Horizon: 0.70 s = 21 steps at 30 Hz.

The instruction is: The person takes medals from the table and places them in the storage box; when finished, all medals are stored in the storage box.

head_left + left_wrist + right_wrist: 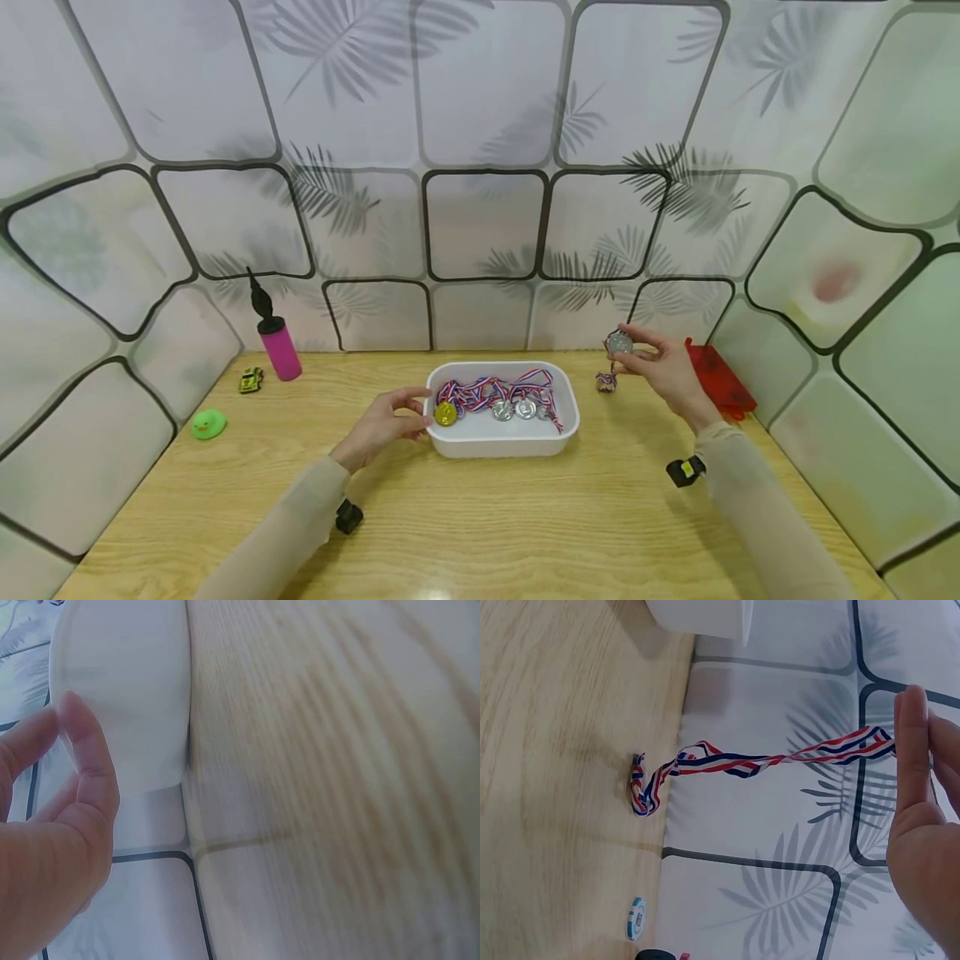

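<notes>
A white plastic tub [495,447] stands mid-table, holding several silver medals [502,410], a gold medal [446,413] and tangled red, white and blue ribbons [480,392]. My left hand [386,427] is at the tub's left end; in the left wrist view its thumb and a finger pinch the rim. To the right of the tub, my right hand [658,367] holds up a silver medal [619,343] between thumb and fingers. Its striped ribbon [772,760] hangs down, and the lower end lies bunched on the table. In the right wrist view the medal itself is hidden behind the fingers.
A red object [718,379] lies by the right wall. At the left are a pink balloon pump [281,350] with a black nozzle, a small yellow toy car [251,380] and a green rubber duck [208,424]. A blue-and-white poker chip [636,919] shows beyond the ribbon.
</notes>
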### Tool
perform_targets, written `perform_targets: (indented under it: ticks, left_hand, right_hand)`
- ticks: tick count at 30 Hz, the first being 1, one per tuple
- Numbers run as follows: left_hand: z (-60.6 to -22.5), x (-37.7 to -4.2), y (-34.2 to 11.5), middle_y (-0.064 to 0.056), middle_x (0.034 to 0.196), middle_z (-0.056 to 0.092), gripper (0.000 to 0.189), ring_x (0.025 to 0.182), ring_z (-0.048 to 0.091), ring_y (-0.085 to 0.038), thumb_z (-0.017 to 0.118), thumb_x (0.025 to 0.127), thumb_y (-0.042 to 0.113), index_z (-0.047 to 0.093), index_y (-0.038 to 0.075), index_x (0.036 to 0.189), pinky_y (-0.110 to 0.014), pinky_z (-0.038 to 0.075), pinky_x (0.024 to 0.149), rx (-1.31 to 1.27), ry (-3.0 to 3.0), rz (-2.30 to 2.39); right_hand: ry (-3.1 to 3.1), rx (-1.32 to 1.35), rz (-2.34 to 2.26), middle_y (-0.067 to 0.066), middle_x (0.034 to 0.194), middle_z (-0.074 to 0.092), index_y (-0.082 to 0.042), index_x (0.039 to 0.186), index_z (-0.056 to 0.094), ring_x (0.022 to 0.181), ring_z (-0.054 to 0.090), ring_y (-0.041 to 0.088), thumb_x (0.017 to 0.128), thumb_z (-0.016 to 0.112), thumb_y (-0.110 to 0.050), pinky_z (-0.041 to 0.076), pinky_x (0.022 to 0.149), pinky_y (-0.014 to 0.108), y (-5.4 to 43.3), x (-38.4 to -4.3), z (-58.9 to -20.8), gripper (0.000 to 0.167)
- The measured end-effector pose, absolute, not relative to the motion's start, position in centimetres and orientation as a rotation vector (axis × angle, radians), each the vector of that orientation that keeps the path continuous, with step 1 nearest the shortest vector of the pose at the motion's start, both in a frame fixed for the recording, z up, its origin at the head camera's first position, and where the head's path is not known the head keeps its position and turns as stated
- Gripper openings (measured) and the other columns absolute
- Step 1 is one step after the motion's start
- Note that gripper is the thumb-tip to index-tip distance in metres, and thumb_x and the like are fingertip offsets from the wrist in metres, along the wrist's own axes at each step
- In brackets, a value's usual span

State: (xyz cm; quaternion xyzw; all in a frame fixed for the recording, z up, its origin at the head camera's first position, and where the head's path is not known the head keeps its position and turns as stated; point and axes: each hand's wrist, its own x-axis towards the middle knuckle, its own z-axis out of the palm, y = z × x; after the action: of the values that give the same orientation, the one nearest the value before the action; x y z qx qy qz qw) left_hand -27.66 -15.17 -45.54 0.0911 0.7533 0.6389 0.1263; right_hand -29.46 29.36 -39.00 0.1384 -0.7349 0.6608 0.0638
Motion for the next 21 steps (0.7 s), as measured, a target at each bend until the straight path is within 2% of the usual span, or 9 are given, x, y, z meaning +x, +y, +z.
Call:
perform_targets:
  ticks: [6, 9, 14, 17, 21]
  left_hand:
    - [-45.5, -27.7, -15.1, -0.023, 0.111, 0.054, 0.057, 0.074, 0.064, -0.014, 0.067, 0.088, -0.004, 0.047, -0.004, 0.14, -0.034, 0.06, 0.074, 0.254, 2.185, 1.862]
    - [-45.5, -27.7, -15.1, -0.024, 0.112, 0.053, 0.057, 0.075, 0.065, -0.013, 0.067, 0.088, -0.003, 0.045, -0.005, 0.141, -0.035, 0.061, 0.075, 0.265, 2.189, 1.856]
    - [-45.5, -27.6, -15.2, -0.025, 0.112, 0.053, 0.057, 0.075, 0.064, -0.013, 0.067, 0.088, -0.003, 0.044, -0.007, 0.141, -0.035, 0.061, 0.075, 0.29, 2.186, 1.859]
    - [-45.5, -27.6, -15.2, -0.024, 0.111, 0.053, 0.057, 0.076, 0.064, -0.013, 0.067, 0.088, -0.003, 0.044, -0.007, 0.141, -0.033, 0.06, 0.074, 0.282, 2.177, 1.868]
    - [-45.5, -27.7, -15.1, -0.024, 0.111, 0.053, 0.057, 0.075, 0.065, -0.013, 0.067, 0.088, -0.003, 0.045, -0.006, 0.141, -0.033, 0.06, 0.074, 0.276, 2.179, 1.865]
  right_hand:
    - [-2.247, 0.4, 1.822, -0.014, 0.103, 0.07, -0.001, 0.142, 0.049, 0.086, 0.073, 0.009, 0.09, 0.071, -0.009, 0.058, 0.076, 0.019, 28.9, -29.4, -37.9, 0.057]
    - [-2.223, 0.413, 1.784, -0.014, 0.099, 0.072, 0.002, 0.142, 0.048, 0.083, 0.073, 0.01, 0.09, 0.07, -0.008, 0.055, 0.074, 0.013, 28.7, -29.5, -37.2, 0.057]
    - [-2.197, 0.42, 1.727, -0.013, 0.09, 0.075, 0.002, 0.142, 0.048, 0.078, 0.073, 0.008, 0.089, 0.071, -0.009, 0.055, 0.078, 0.012, 28.3, -29.6, -36.3, 0.058]
    - [-2.173, 0.413, 1.708, -0.015, 0.096, 0.073, -0.001, 0.142, 0.05, 0.078, 0.072, 0.005, 0.089, 0.072, -0.008, 0.056, 0.076, 0.013, 28.0, -29.8, -35.8, 0.058]
    - [-2.1, 0.425, 1.756, -0.01, 0.113, 0.07, -0.001, 0.141, 0.05, 0.077, 0.073, 0.006, 0.088, 0.071, -0.005, 0.056, 0.076, 0.015, 27.6, -30.0, -35.0, 0.057]
